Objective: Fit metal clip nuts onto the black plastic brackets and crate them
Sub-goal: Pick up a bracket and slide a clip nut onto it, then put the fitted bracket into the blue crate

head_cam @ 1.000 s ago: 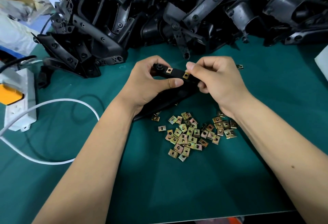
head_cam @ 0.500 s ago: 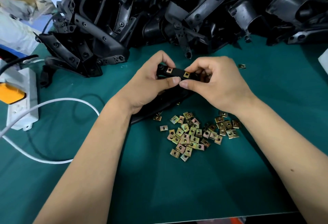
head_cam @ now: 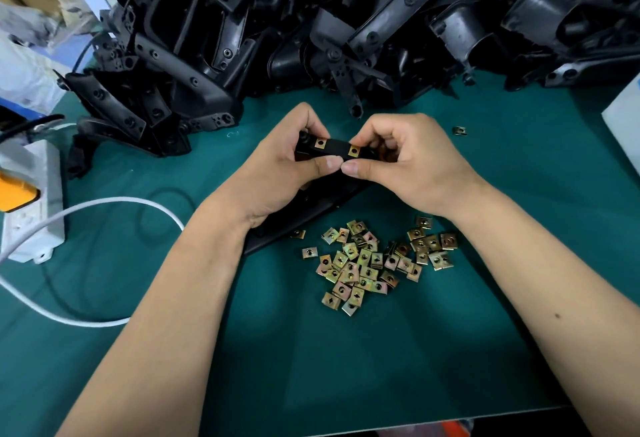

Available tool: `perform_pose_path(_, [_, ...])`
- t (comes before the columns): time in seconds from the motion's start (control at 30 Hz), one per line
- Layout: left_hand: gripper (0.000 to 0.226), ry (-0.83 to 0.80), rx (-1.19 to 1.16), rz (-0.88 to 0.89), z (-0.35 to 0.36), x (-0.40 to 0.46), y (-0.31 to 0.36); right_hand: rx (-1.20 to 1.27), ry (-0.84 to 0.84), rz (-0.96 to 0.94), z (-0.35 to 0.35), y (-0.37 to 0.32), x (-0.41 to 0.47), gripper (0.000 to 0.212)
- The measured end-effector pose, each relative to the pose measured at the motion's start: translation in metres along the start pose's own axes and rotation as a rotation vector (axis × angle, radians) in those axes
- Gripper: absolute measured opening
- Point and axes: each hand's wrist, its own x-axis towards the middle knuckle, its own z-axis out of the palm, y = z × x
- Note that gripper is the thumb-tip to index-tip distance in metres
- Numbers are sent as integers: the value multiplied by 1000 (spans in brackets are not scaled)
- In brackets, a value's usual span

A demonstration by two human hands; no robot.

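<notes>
Power strip (head_cam: pixel 33 208): white, with an orange-yellow part, lying at the far 9 o'clock edge of the green surface (head_cam: pixel 346 367).
White cable (head_cam: pixel 104 202): curves from the strip toward 7 o'clock across the surface; a thin black cable loops just beside it.
Heap of black brackets (head_cam: pixel 346 21): fills the whole 12 o'clock side, piled from 10 o'clock to 2 o'clock, parts tangled together.
Left hand (head_cam: pixel 277 173): its grip is closed round the left end of the held bracket (head_cam: pixel 337 151), thumb stretched flat along the near edge, fingers curled over the far side.
Held bracket: a black bar at centre, lifted at its upper end between both hands; its lower part slants toward 7 o'clock under the left wrist and reaches the surface.
Fitted clip nuts: two brass-coloured ones sit on the bar's top face, one (head_cam: pixel 320 143) by the left fingers, one (head_cam: pixel 354 150) by the right fingers.
Right hand (head_cam: pixel 415 166): grip closed on the bar's right end, fingertips pinching at the second nut, thumb tip touching the left thumb tip.
Loose clip nuts (head_cam: pixel 374 260): a scattered pile on the surface at 6 o'clock from the hands, between the forearms.
Stray clip nut (head_cam: pixel 459 130): alone at 3 o'clock, near the right hand.
White object (head_cam: pixel 623 125): cut off by the far 3 o'clock edge; I cannot tell what it is.
</notes>
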Motion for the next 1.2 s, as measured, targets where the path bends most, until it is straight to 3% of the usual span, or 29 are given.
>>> perform_pose_path(0.13, [27,7,12,-27,1,0,4,13,23,-3,0,-1,-2,16])
perform_pose_path(0.33, [17,56,-177,-93,10,0,26,101,95,12,-8,-13,-6,15])
perform_pose_path(0.43, [34,26,-224,-71,28,5,48,202,223,25,-26,-19,-22,13])
perform_pose_path(0.5, [42,2,-69,-72,46,13,68,224,354,24,-50,-23,-40,11])
perform_pose_path(0.6, [23,14,448,47,80,28,98,254,604,24,-96,-27,-76,7])
perform_pose_path(0.67, [30,25,427,141,118,36,123,251,806,7,-130,-25,-111,8])
perform_pose_path(0.77, [24,11,148,219,197,38,157,199,1138,24,-179,-15,-176,8])
perform_pose_path(0.83, [14,-73,94,268,266,31,173,143,1377,92,-207,0,-229,8])
perform_pose_path(0.97, [27,-267,117,346,400,-4,181,216,1710,252,-230,50,-336,5])
perform_pose_path(1.07, [37,-427,194,322,481,-39,162,373,1835,550,-220,92,-407,16])
perform_pose_path(1.2, [48,-706,371,120,546,-75,114,620,1938,1002,-187,141,-481,22])
